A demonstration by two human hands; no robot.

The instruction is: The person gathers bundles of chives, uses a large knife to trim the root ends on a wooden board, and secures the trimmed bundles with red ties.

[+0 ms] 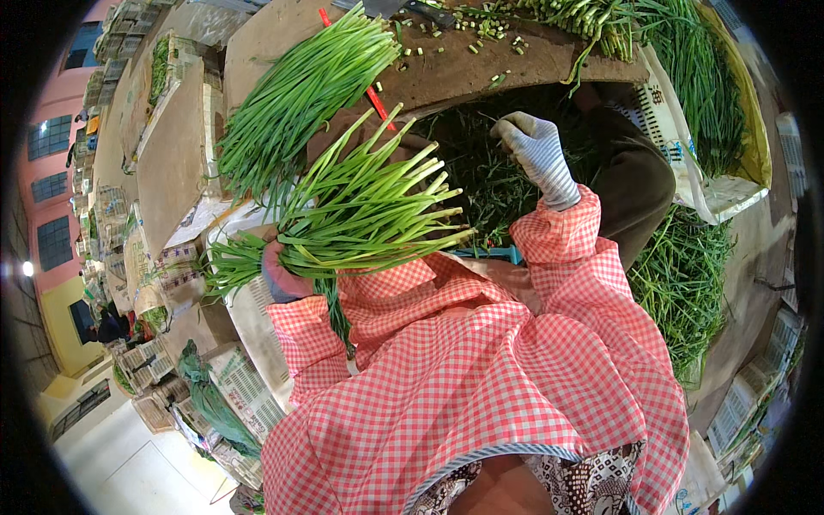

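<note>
My left hand [286, 277], in a glove, is closed around a loose bunch of garlic chives [380, 219]. The pale stem ends fan out to the right, and the leaf tips hang past my wrist on the left. My right hand [534, 151], in a striped glove, is raised to the right of the stem ends, apart from them. Its fingers are curled together, and nothing is plainly seen in them. A larger bunch of chives [315, 96] lies beyond the left hand, across a red strip [380, 106] on the edge of a wooden board [450, 77].
A black-handled knife [428, 11] and cut stem bits [489, 29] lie on the board. More chives [599, 22] are at its far right. A white plastic crate [656, 96] holds chives at right. Leafy trimmings [682, 290] heap beside my leg; more fill the dark space below the board.
</note>
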